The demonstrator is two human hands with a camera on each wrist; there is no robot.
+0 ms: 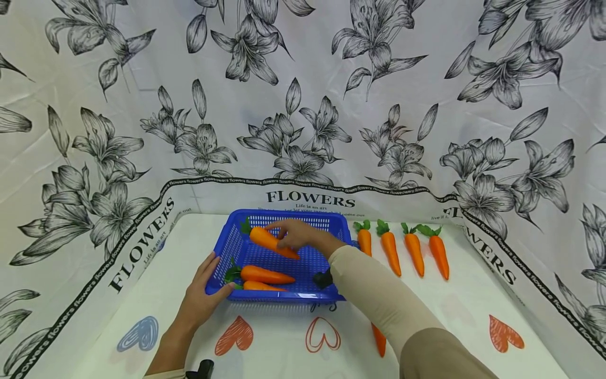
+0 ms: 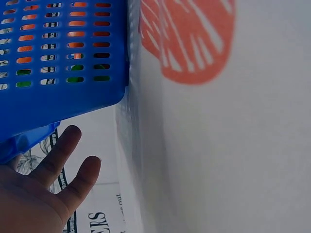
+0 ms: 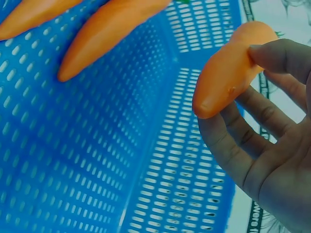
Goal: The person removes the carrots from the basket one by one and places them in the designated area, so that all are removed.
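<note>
In the head view, the right hand pinches an orange carrot over the back of a blue basket. The right wrist view shows thumb and fingers of the right hand around that carrot, above the basket floor. Two more carrots lie at the basket's front left, one behind the other. The left hand rests on the basket's left front corner with spread fingers. In the left wrist view, the left hand is beside the basket wall.
Several carrots with green tops stand in a row right of the basket. Another carrot lies partly under the right forearm, nearer the front. A flowered cloth hangs behind the table, whose white cover has printed hearts.
</note>
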